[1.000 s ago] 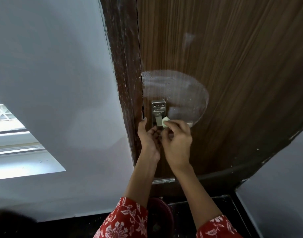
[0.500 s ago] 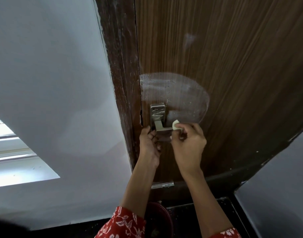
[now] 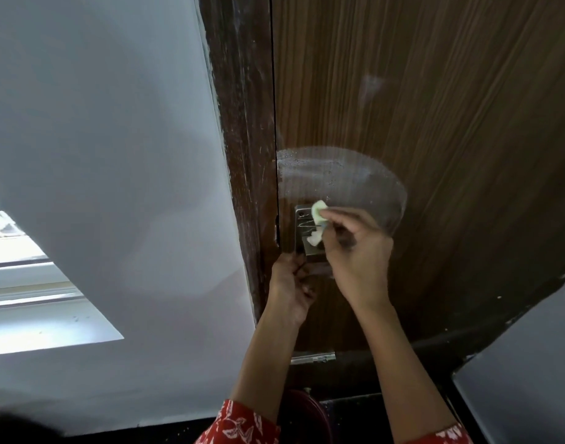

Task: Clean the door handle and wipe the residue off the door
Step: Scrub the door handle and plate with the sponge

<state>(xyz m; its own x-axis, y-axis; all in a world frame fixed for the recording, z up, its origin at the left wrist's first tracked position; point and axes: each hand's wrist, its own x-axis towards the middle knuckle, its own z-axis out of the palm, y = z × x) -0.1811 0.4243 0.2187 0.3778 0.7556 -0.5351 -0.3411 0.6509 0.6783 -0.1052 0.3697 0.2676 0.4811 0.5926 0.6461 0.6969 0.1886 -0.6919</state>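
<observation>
A brown wood-grain door [image 3: 435,123] carries a metal handle plate [image 3: 302,221] near its left edge. A whitish round patch of residue [image 3: 338,177] spreads above and to the right of the plate. My right hand [image 3: 354,251] pinches a small pale green and white cloth [image 3: 318,213] and presses it against the plate, blurred by motion. The lever is mostly hidden behind this hand. Just below the plate, my left hand [image 3: 290,283] sits with its fingers curled near the door's edge; whether it grips anything is unclear.
A dark, scuffed door frame [image 3: 242,155] runs down the left of the door, beside a white wall [image 3: 98,155]. A bright window [image 3: 18,283] is at the lower left. A metal latch [image 3: 313,358] sits low on the door, and a dark red round object [image 3: 306,411] lies below.
My right hand has moved with the cloth from the lever's right part up and left onto the handle plate. My left hand stays just below the handle.
</observation>
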